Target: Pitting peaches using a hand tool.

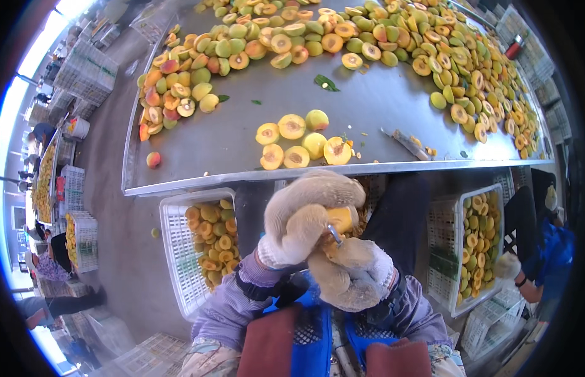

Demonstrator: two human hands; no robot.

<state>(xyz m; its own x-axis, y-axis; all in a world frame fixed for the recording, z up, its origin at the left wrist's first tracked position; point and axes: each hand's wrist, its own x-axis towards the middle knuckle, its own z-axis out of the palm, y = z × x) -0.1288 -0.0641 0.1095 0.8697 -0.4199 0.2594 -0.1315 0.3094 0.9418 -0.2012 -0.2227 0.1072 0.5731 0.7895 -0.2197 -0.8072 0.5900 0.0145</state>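
My left hand [304,217], in a dusty knit glove, is closed around a yellow-fleshed peach half [340,217] just past the table's near edge. Below and to its right, my right hand [351,273], gloved too, grips a small tool with a curved metal end [335,234] that touches the fruit; its handle is hidden in the glove. Beyond my hands, a small group of peach halves [296,156] lies on the metal table [217,141], most cut side up. A knife [408,143] rests to the right of them.
Large heaps of halved peaches [462,56] cover the table's far and right parts. A raised metal rim [273,175] runs along the near edge. White plastic crates of peach halves stand at left [172,245] and right [445,264]. A co-worker's gloved hand [508,265] is beside the right crate.
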